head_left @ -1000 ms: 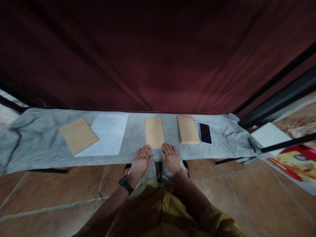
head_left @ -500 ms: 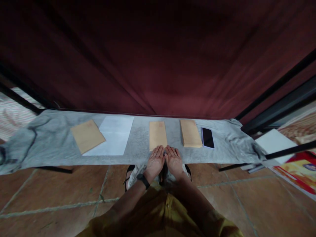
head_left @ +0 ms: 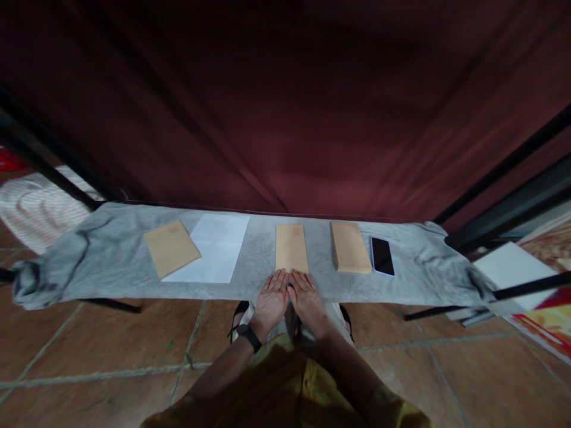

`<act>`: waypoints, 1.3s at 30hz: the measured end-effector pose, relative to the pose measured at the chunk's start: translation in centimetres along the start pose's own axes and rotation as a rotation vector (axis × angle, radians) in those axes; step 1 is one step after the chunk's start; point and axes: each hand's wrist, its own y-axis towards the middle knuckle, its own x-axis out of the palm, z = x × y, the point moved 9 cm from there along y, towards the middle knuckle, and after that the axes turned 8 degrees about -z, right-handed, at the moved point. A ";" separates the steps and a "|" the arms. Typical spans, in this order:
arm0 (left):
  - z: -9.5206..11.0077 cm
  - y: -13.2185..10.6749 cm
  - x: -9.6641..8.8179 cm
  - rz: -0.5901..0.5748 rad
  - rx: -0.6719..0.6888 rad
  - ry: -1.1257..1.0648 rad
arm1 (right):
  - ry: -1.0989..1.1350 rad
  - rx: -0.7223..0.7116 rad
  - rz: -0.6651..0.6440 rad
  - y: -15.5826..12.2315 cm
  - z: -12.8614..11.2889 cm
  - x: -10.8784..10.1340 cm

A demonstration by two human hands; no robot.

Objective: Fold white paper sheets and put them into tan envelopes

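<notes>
A single brown envelope with a small reddish print lies upright in front of me on the grey cloth. Flat on its near end rest the fingers of my left hand, which has a dark band at the wrist. My right hand lies flat beside it, fingers stretched over the envelope's near right part. The hands are close together, thumbs nearly touching, and cover the near edge. To the right sits a thick stack of brown envelopes.
A phone lies right of the stack. On the left, brown envelopes overlap white paper. The grey cloth covers a narrow table before a dark red curtain. Black metal bars flank both sides.
My hands have shifted slightly left relative to the envelope, so their fingers now spread across its near end. The whole view has tilted a little; the other items stay in place.
</notes>
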 end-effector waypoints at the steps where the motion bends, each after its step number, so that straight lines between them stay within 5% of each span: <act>1: 0.0 0.0 0.0 0.000 -0.002 0.004 | 0.003 -0.013 -0.005 0.1 -0.3 0.3; 17: -0.7 -0.3 -0.7 0.040 -0.075 0.001 | -0.056 0.086 -0.010 -1.1 3.8 -1.7; 28: -1.5 -0.4 -2.0 0.024 -0.226 0.025 | -0.089 0.121 -0.018 -1.3 4.4 -1.1; 39: -5.2 3.4 -2.4 0.099 -0.615 -0.594 | -0.069 0.183 -0.014 -0.8 3.9 -1.5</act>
